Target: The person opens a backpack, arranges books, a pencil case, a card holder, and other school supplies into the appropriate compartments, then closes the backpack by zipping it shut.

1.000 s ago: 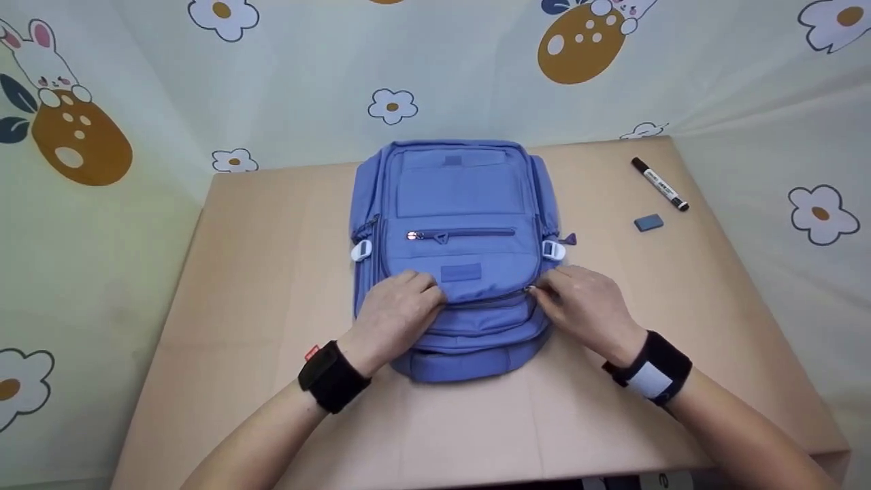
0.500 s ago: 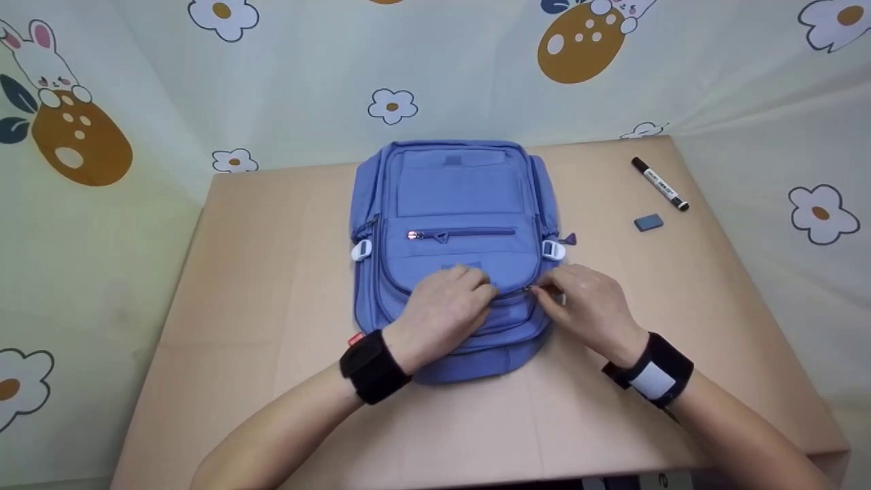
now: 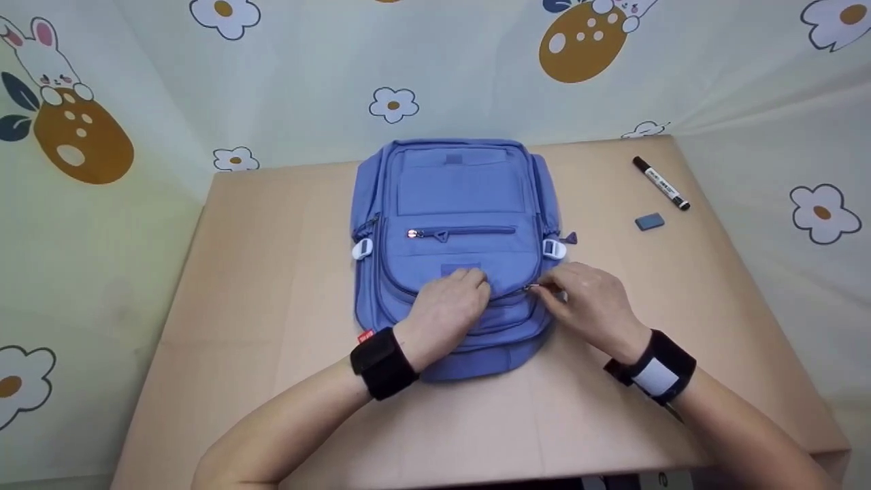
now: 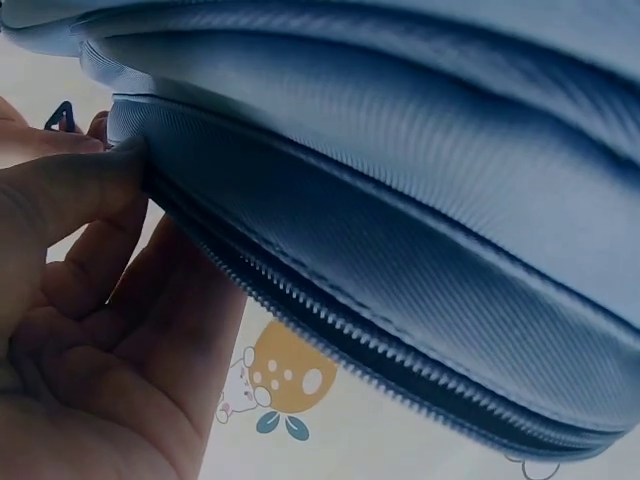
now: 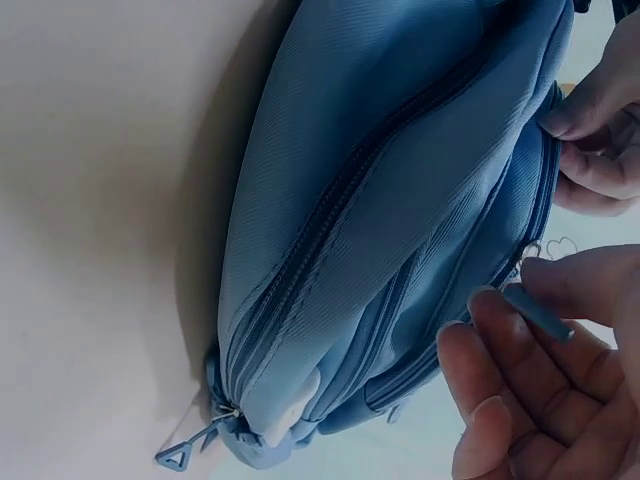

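A blue backpack (image 3: 463,187) lies front up on the table, its top toward the far side. My left hand (image 3: 446,306) pinches the edge of the front pocket between thumb and fingers, beside the zipper (image 4: 350,335), whose two rows of teeth stand apart in the left wrist view. Close to its right, my right hand (image 3: 588,299) holds the zipper pull (image 5: 540,312) of that pocket, a small blue tab between thumb and fingers. The left hand's fingertips are partly hidden behind the fabric in the left wrist view.
A black-and-white marker (image 3: 661,184) and a small blue-grey block (image 3: 650,222) lie right of the backpack on the brown table (image 3: 272,272). Another zipper pull (image 3: 570,238) sticks out at the bag's right side. A patterned curtain (image 3: 306,82) stands behind the table.
My left hand has moved right along the pocket's edge, from its left part to the middle, nearer the right hand. The right hand has stayed nearly in place with the zipper pull.
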{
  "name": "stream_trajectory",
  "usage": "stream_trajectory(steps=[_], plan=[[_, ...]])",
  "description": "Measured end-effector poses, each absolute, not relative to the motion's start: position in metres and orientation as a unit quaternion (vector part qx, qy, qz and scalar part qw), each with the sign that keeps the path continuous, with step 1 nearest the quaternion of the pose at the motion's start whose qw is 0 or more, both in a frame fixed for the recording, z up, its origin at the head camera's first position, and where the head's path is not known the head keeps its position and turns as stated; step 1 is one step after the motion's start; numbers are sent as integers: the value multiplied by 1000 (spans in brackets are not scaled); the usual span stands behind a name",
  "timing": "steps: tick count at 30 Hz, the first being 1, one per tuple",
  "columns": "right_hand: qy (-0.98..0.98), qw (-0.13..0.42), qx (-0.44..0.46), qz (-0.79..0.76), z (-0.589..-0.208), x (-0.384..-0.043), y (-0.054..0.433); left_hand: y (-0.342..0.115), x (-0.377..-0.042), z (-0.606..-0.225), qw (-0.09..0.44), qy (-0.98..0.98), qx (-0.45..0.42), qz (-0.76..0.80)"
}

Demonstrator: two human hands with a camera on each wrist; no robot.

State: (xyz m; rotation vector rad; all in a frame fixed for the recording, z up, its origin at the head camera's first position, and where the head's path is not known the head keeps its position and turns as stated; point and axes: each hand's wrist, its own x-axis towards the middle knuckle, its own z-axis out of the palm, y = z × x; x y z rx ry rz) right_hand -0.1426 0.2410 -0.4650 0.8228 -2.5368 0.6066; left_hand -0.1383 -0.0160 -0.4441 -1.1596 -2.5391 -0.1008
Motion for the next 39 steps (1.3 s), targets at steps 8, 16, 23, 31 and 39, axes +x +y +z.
stream_trajectory(steps=[8,16,23,31,39], plan=[[-923,187,271,198,-462,-154,251,-17,-138,-445,170,-893,-414,-42],[-943,164,223,186,-465,-177,260,-17,-138,-443,144,-899,-411,-37],[-928,179,247,214,-468,-183,263,-18,-138,-442,124,-901,-413,-42],[-911,204,274,232,-469,-183,265,-19,-137,-443,124,-906,-402,-42],[-915,206,278,207,-467,-191,266,-17,-137,-445,128,-906,-401,-46]])
